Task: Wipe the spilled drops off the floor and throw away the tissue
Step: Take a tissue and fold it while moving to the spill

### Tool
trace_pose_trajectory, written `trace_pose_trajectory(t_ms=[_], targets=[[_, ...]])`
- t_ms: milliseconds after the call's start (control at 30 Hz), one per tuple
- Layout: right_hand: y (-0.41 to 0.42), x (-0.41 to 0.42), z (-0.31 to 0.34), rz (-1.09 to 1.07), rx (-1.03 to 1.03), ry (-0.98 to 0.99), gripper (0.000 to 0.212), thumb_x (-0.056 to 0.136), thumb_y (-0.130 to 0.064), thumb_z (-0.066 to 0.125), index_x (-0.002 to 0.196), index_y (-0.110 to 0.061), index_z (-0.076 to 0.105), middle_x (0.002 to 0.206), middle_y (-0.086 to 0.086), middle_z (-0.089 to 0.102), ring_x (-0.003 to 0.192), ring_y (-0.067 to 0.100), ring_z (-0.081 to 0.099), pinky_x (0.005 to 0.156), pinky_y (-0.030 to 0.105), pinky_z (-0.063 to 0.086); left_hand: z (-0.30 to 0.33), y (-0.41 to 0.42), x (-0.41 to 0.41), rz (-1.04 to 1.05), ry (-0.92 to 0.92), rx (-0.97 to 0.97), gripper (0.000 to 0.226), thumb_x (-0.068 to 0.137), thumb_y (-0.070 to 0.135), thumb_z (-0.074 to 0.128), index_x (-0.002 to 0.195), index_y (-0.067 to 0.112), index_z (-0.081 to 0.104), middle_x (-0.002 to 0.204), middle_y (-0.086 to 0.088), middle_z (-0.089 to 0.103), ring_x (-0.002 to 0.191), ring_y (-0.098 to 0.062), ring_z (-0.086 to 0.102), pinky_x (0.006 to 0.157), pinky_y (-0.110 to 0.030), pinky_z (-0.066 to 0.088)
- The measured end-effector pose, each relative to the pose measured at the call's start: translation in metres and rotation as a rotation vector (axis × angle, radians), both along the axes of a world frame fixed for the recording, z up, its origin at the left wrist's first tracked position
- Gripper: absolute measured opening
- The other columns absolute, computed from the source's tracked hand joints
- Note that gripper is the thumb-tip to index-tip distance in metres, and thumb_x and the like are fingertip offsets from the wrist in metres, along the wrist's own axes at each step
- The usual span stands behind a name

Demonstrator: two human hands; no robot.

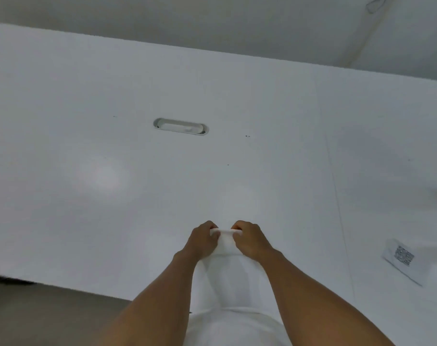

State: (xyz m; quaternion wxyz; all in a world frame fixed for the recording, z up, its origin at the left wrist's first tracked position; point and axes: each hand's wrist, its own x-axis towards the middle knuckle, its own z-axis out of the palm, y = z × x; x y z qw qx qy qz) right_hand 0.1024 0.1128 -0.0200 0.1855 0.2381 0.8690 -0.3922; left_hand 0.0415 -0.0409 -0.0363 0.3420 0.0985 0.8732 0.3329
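A white tissue [225, 242] is pinched at its top edge between two bare hands, held up over a white table [112, 196] near its front edge. The sheet hangs down betw. the forearms, spread flat, w/ a fold line across its lower part; its bottom runs out of frame. Left hand [203, 239] grips the upper left corner, fingers curled tight over the tissue edge; right hand [249, 239] grips the upper right corner the same way, fingers clenched on the paper. The two hands sit close together, knuckles nearly touching, w/ a short strip of tissue showing between them.

Beyond the hands, an oval cable slot [181, 126] is set into the tabletop, well apart from the tissue. A few small dark specks [247, 136] dot the surface to the right of the slot. A card w/ a QR code [403, 255] lies flat at the right side of the table. Brown floor [50, 315] shows at lower left, below the table edge. Whether any drops lie on that floor can't be told.
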Motion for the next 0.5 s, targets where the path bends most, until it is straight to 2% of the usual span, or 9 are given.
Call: trace_pose_trajectory(t_ms=[100, 233, 300, 400, 500], targets=[[-0.005, -0.006, 0.006, 0.097, -0.068, 0.051, 0.017, 0.090, -0.012, 0.049, 0.098, -0.016, 0.064, 0.098, 0.001, 0.066, 0.087, 0.018, 0.060, 0.064, 0.020, 0.044, 0.015, -0.013, 0.021, 0.219, -0.014, 0.083, 0.019, 0.103, 0.019, 0.044, 0.111, 0.011, 0.059, 0.110, -0.004, 0.062, 0.099, -0.021, 0.056, 0.082, -0.031, 0.043], [-0.035, -0.004, 0.014, 0.360, -0.155, 0.041, 0.029, 0.092, -0.014, 0.049, 0.117, -0.017, 0.062, 0.115, 0.000, 0.064, 0.100, 0.017, 0.057, 0.076, 0.024, 0.041, 0.031, -0.039, 0.067, 0.553, -0.054, 0.163, 0.022, 0.103, 0.022, 0.040, 0.118, 0.018, 0.056, 0.119, -0.001, 0.059, 0.107, -0.019, 0.057, 0.086, -0.031, 0.045], [-0.056, 0.005, 0.018, 0.509, -0.174, 0.039, 0.032, 0.092, -0.011, 0.048, 0.122, -0.015, 0.061, 0.115, 0.000, 0.062, 0.100, 0.017, 0.056, 0.080, 0.024, 0.040, 0.038, -0.056, 0.094, 0.740, -0.052, 0.181, 0.025, 0.103, 0.021, 0.040, 0.123, 0.020, 0.054, 0.121, 0.001, 0.056, 0.106, -0.017, 0.054, 0.085, -0.030, 0.042], [-0.095, 0.025, 0.023, 0.713, -0.182, 0.041, 0.028, 0.091, -0.010, 0.050, 0.115, -0.013, 0.065, 0.111, 0.002, 0.065, 0.099, 0.019, 0.058, 0.080, 0.026, 0.042, 0.045, -0.089, 0.141, 0.959, -0.080, 0.197, 0.028, 0.100, 0.016, 0.040, 0.125, 0.023, 0.051, 0.120, 0.002, 0.053, 0.098, -0.016, 0.054, 0.075, -0.031, 0.045], [-0.136, 0.047, 0.023, 0.847, -0.178, 0.058, 0.023, 0.089, -0.013, 0.054, 0.106, -0.014, 0.069, 0.109, 0.004, 0.068, 0.096, 0.021, 0.060, 0.074, 0.024, 0.043, 0.049, -0.126, 0.193, 1.115, -0.079, 0.185, 0.023, 0.098, 0.014, 0.043, 0.116, 0.025, 0.054, 0.112, 0.002, 0.057, 0.093, -0.015, 0.055, 0.065, -0.029, 0.046]])
